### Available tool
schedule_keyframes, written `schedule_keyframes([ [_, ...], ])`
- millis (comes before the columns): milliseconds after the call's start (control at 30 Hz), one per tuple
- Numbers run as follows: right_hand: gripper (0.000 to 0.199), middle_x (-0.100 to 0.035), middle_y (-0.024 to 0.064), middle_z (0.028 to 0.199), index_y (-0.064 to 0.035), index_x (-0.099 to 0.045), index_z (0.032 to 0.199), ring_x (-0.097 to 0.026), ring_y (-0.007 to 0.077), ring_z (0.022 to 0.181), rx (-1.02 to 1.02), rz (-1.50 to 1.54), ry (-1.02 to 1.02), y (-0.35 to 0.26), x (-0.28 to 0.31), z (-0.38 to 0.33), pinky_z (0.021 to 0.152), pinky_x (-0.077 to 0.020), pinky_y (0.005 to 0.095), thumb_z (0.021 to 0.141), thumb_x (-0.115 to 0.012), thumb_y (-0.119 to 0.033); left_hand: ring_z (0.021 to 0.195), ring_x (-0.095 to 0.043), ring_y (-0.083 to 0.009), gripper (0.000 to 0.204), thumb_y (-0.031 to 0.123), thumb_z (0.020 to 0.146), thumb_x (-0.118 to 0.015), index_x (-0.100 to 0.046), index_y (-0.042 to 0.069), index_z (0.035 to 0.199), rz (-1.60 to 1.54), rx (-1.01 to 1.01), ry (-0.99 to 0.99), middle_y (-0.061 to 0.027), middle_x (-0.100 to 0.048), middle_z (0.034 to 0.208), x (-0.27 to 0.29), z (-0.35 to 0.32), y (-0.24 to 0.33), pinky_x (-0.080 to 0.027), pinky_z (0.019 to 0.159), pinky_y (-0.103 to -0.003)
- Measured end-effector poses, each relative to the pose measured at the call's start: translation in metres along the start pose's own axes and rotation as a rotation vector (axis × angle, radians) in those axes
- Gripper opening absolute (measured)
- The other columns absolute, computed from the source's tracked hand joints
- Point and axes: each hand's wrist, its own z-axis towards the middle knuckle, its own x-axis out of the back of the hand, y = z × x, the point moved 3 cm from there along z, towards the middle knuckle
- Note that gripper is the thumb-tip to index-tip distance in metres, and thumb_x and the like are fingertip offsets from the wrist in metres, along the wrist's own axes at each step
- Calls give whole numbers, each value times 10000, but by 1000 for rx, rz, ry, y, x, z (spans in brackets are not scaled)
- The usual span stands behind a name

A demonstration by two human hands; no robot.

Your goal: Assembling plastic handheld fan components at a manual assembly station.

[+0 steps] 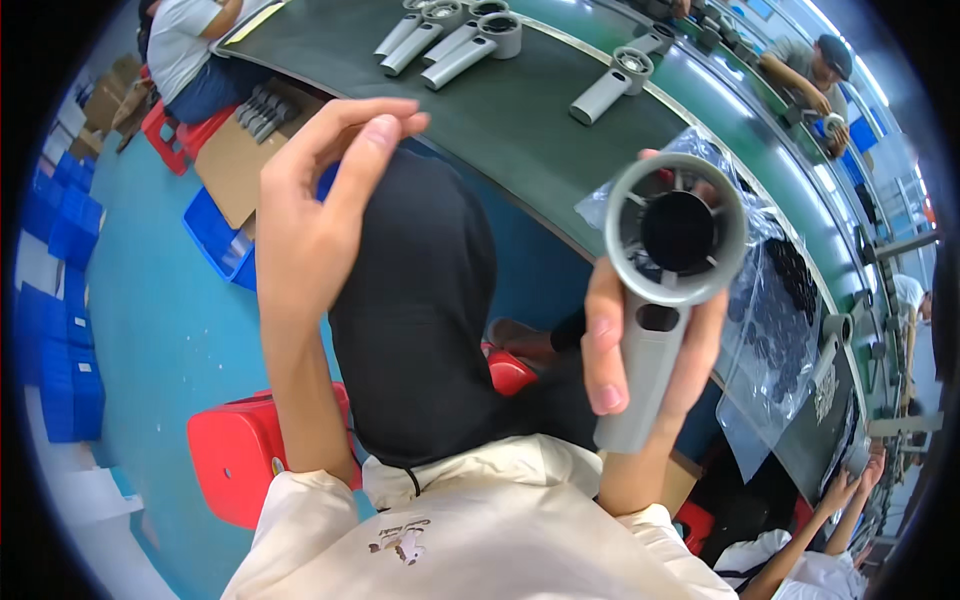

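Observation:
My right hand [606, 345] is wrapped round the handle of a grey handheld fan [652, 370], held upright in front of me. Its round head faces me, with a dark hub and thin spokes inside the ring; a dark oval opening shows at the top of the handle. Raised at the left, my left hand [318, 215] holds nothing, its fingers stretched and slightly bent, with the thumb near them. Beyond it, a group of similar grey fans [462, 62] lies on the green workbench [510, 135], and another grey fan [602, 95] lies farther right.
A clear plastic bag [765, 330] with black parts lies on the bench at right. A red stool [232, 460], a blue bin [215, 235] and a cardboard sheet [225, 170] stand at left. Co-workers sit at far left, across the conveyor line and at lower right.

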Motion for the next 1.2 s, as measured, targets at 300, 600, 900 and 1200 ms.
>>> schedule_keyframes([
  [300, 718, -576, 293, 730, 77, -414, 1210, -501, 225, 326, -189, 406, -29, 3, 2, -5, 316, -445, 268, 964, -113, -527, 1056, -555, -196, 345, 108, 922, -499, -472, -75, 1212, -337, 17, -444, -147, -565, 1164, -65, -22, 34, -415, 918, -302],
  [600, 718, -590, 318, 775, 92, -455, 1161, -492, 234, 321, -245, 507, 5, -5, 15, -9, 287, -435, 274, 968, -129, -517, 1061, -552, -178, 342, 124, 911, -526, -480, -67, 1192, -250, 128, -472, -148, -568, 1155, -80, -17, 28, -424, 911, -293],
  [900, 543, -596, 228, 755, 21, -359, 1276, -554, 191, 399, 89, -495, 418, -21, 24, -9, 304, -435, 237, 978, -288, -428, 1177, -498, -300, 541, 176, 785, -712, -425, -28, 1195, -701, 275, -612, -267, -466, 1289, -123, -8, 0, -427, 959, -385],
  [1200, 747, -660, 166, 810, -42, 36, 1436, -655, 223, 631, 171, -792, 370, -39, 53, -40, 548, -512, 261, 964, -444, -365, 1149, -525, -256, 446, 99, 805, -683, -483, 9, 1193, -777, 363, -762, -215, -495, 1280, -158, 36, -1, -466, 927, -354],
])
